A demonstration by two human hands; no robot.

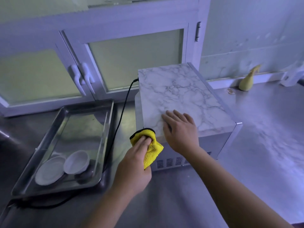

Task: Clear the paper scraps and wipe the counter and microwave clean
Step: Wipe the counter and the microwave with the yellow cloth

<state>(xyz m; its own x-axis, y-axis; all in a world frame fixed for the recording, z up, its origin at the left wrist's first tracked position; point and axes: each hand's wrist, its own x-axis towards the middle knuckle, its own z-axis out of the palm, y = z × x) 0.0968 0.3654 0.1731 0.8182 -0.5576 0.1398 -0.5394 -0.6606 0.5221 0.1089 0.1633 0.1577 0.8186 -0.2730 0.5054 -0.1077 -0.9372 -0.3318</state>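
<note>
Gripping the yellow cloth with curled fingers, my left hand presses it on the near corner of the microwave, at 6 o'clock in my view. My right hand lies flat on its top. I fear the cloth may snag the black cable at 9 o'clock and pull the plug.

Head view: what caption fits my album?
Left hand holds a yellow cloth at the microwave corner; right hand rests flat on top.

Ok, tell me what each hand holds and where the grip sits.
Left hand: yellow cloth, grip on its bunched middle. Right hand: nothing, flat on the microwave top.
</note>
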